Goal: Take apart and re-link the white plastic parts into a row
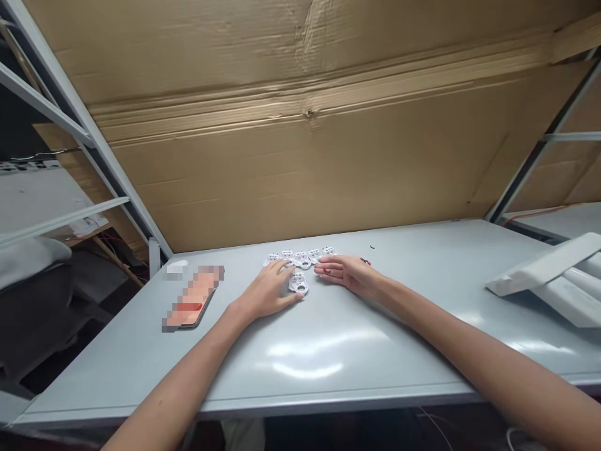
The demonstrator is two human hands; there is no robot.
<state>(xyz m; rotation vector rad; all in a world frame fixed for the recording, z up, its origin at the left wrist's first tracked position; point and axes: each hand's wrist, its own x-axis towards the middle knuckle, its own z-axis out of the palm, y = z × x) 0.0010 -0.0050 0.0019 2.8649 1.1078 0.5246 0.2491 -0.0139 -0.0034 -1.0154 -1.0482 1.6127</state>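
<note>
A white plastic part (298, 283) with a round hole and small slots lies flat on the table. My left hand (268, 291) curves round its left side, thumb at the lower edge and fingers near the upper edge. Just right of it is my right hand (350, 272), its fingers fairly straight and a small red-and-black piece (325, 270) at them, too small to name. Behind both hands several similar white parts (303, 259) sit in a row, partly covered by my fingers. More small red-and-black pieces (365, 261) lie beyond my right hand.
A phone-like slab (192, 300), blurred out, lies at left with a small white object (177, 268) behind it. White padded pieces (554, 275) stand on the right of the grey table (305, 369). Cardboard (300, 175) walls off the back, between metal frame posts (107, 156).
</note>
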